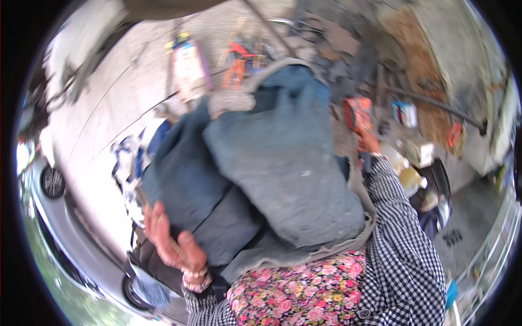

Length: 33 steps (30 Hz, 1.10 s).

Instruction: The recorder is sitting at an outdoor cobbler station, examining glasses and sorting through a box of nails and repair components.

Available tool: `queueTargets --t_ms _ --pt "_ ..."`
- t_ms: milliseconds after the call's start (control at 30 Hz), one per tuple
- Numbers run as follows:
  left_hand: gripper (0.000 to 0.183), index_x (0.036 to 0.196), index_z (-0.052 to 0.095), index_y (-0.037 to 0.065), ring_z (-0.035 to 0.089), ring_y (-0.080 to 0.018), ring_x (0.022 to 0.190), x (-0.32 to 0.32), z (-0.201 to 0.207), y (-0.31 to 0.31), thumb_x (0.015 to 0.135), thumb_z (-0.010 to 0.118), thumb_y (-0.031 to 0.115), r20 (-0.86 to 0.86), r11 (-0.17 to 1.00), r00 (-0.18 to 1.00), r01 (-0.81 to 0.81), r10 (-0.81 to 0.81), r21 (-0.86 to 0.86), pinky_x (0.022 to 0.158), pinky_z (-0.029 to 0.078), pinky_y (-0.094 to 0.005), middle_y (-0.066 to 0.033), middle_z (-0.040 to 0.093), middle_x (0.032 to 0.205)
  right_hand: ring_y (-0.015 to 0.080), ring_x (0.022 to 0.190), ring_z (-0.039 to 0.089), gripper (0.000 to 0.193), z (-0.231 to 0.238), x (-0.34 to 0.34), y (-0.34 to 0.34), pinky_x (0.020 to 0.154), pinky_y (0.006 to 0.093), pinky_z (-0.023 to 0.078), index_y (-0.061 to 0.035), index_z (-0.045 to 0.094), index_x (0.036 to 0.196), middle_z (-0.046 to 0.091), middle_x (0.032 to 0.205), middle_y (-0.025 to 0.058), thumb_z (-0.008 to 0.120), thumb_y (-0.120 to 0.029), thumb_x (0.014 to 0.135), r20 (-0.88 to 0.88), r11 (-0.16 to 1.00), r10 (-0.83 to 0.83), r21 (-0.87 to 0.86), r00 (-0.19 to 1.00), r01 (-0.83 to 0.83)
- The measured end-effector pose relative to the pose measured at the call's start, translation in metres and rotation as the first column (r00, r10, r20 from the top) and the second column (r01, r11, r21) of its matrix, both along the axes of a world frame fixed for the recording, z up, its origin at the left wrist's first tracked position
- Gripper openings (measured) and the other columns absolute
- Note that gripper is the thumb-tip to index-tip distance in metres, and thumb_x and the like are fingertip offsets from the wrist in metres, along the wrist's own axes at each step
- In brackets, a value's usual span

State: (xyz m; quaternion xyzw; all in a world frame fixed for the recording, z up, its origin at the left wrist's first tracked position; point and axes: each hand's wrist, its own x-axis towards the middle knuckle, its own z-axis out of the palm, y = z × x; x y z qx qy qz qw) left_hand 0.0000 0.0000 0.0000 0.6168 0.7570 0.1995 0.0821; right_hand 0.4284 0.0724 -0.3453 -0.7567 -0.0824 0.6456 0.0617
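Note:
A large worn blue-grey cloth [283, 157], folded in thick layers with a paler edge, covers my lap. Beside its left edge, my left hand [174, 242] is raised with the fingers apart and nothing in it. My right hand [370, 142] reaches out past the cloth's right side. Its fingers close on the near end of a small red box-shaped pack [359, 111] with a dark patch. Blur hides the fingertips.
Dark scraps [342, 60] lie ahead on the ground, near a metal bar [435, 103]. A blue-and-white box [404, 114] and a yellowish bottle [411, 181] stand at right. Orange-handled tools [235, 70] lie further off. A silver car [81, 233] is at left.

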Motion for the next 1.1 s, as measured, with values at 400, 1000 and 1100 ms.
queueTargets --t_ms 400,1000,1100 --pt "0.038 0.105 0.053 0.007 0.045 -0.0295 0.108 -0.024 -0.021 -0.013 0.069 0.062 0.013 -0.014 0.954 0.999 -0.043 0.050 0.297 0.085 0.033 -0.0374 -0.0089 0.055 0.111 0.0068 0.034 0.027 0.018 0.031 -0.014 0.091 0.032 0.0221 0.022 -0.0132 0.052 0.082 0.037 0.050 -0.0046 0.048 -0.031 0.082 -0.203 0.955 0.217 0.247 0.955 -0.165" --pt "0.037 0.100 0.050 0.008 0.052 -0.0256 0.093 0.017 -0.011 -0.044 0.067 0.063 0.017 -0.023 0.802 0.979 0.179 -0.203 0.569 0.070 0.040 -0.0348 -0.0104 0.054 0.098 0.0023 0.040 0.028 0.033 0.356 -0.274 0.035 0.033 0.0167 0.021 -0.0002 0.047 0.108 0.040 0.055 -0.0017 0.048 -0.025 0.086 -0.519 0.564 0.825 0.777 0.223 -0.279" --pt "0.038 0.102 0.050 0.009 0.053 -0.0254 0.089 0.018 -0.014 -0.038 0.067 0.063 0.016 -0.059 0.817 0.941 0.320 -0.333 0.480 0.069 0.040 -0.0347 -0.0078 0.054 0.097 0.0024 0.039 0.030 0.029 0.328 -0.291 0.017 0.033 0.0167 0.021 -0.0005 0.051 0.103 0.043 0.055 -0.0020 0.049 -0.024 0.086 -0.589 0.691 0.719 0.660 0.367 -0.295"
